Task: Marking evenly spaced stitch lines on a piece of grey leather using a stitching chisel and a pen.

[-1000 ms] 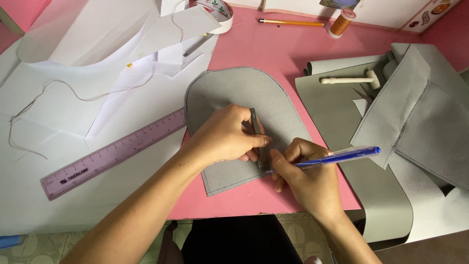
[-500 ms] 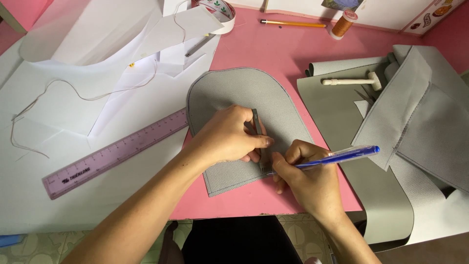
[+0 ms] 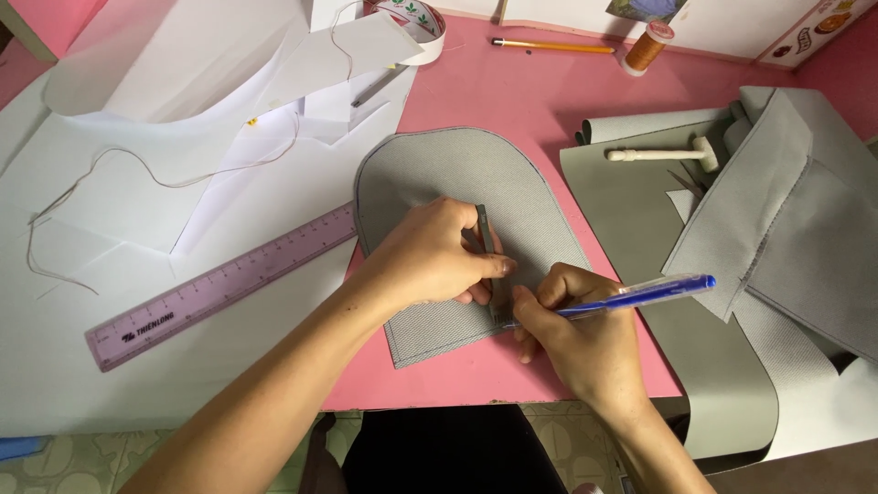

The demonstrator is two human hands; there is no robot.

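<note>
- The left hand (image 3: 430, 256), at the centre of the frame, is closed around a slim dark metal pronged tool (image 3: 489, 265), holding it against the grey cut piece (image 3: 457, 174).
- The tool's toothed end sits at the lower right edge of that piece, just where the two hands meet.
- The right hand (image 3: 581, 334), lower right of centre, grips a blue pen (image 3: 631, 295) with its fingers curled tight; the pen's tip touches the fabric beside the tool's teeth, and its cap end points toward the right of the frame.
- The grey cut piece, rounded at the top and straight at the bottom, lies flat on the pink table (image 3: 530, 91) in the middle of the frame.
- A purple ruler (image 3: 224, 284) lies slanted at the left, on sheets of white paper (image 3: 119, 183), its upper end touching the grey piece.
- A loose thread (image 3: 165, 178) trails over that paper.
- At the right lies a heap of grey material (image 3: 786, 210), with a small white mallet (image 3: 663, 153) resting on it.
- Along the top edge are a roll of tape (image 3: 421, 18), a yellow pencil (image 3: 553, 46) and a spool of orange thread (image 3: 651, 46).
</note>
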